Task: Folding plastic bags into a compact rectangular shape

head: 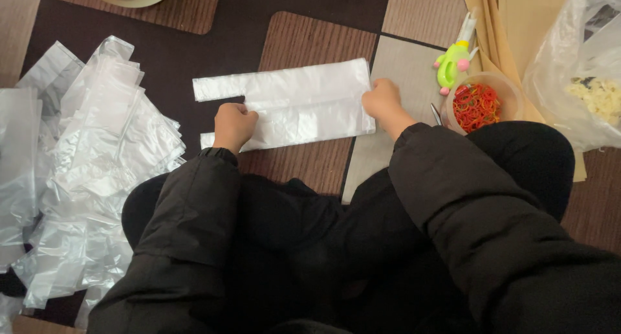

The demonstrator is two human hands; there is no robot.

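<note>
Left hand (233, 125) fisted, knuckles pressing the near-left edge of a flat white plastic bag (291, 101); right hand (381, 100) curled, pinning its right end. Bag lies flat on the patterned floor mat (304, 36), centre. Risk: thin film slips or creases under uneven pressure. Loose bag pile (90, 166) left could slide in; tub of rubber bands (477, 104) just right could tip.

Flat clear plastic bag (294, 101) on mat
</note>
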